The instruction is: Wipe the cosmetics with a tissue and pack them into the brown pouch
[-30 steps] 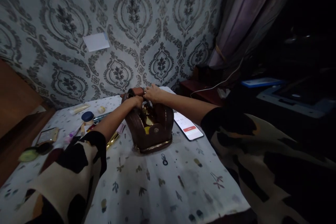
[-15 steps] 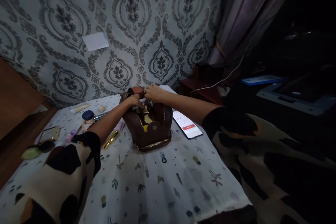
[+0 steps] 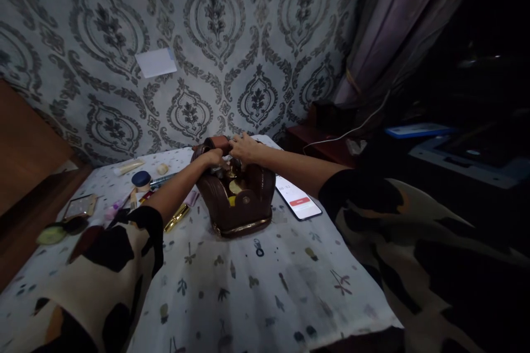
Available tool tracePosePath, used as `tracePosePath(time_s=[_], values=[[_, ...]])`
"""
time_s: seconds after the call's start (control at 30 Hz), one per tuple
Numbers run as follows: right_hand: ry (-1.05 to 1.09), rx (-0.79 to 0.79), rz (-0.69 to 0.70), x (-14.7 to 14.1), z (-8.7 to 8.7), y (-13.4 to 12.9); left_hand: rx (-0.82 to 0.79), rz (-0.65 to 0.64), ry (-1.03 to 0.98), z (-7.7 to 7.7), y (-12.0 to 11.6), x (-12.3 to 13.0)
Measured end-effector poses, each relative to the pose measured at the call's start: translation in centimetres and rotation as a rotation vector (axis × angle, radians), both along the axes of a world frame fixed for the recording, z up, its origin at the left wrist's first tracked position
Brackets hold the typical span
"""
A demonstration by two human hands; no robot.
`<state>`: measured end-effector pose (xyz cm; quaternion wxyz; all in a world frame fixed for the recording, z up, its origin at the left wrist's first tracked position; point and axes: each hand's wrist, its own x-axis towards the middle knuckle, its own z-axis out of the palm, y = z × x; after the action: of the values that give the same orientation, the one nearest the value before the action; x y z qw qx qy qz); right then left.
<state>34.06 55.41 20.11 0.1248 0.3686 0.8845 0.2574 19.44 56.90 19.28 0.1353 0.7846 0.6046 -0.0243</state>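
A dark brown bag [image 3: 244,213] with a gold zipper along its base stands unzipped on the patterned cloth, its mouth facing me. Inside it show gold-coloured and yellow items [image 3: 236,186]. My left hand [image 3: 216,159] reaches into the bag's left side, its fingers bent around something I cannot make out. At the bag's back rim, beside the brown strap, rests my right hand [image 3: 245,149], fingers curled over the edge. A gold tube [image 3: 177,218] lies left of the bag. To the right is a lit phone [image 3: 298,199].
Cosmetics lie on the left of the white cloth [image 3: 199,292]: a dark blue round jar [image 3: 141,178], a cream tube [image 3: 129,167], a compact [image 3: 80,207] and a green round item [image 3: 52,234]. A patterned wall stands behind; a white cable [image 3: 348,131] hangs at right.
The whole view has shifted slightly. My left hand has moved a little within the bag, and the gold items inside look slightly rearranged. My right hand stays at the back rim.
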Motion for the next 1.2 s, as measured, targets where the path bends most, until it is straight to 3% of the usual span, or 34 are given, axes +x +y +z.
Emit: tracePosePath(time_s=[0.9,1.2], values=[[-0.005,0.069,-0.023,-0.5,-2.0,0.9,-0.053,-0.044,-0.098,-0.6,0.2,-0.7],[-0.011,0.027,-0.042,-0.8,-1.0,-0.2,-0.03,-0.044,-0.076,-0.8,0.3,-0.6]])
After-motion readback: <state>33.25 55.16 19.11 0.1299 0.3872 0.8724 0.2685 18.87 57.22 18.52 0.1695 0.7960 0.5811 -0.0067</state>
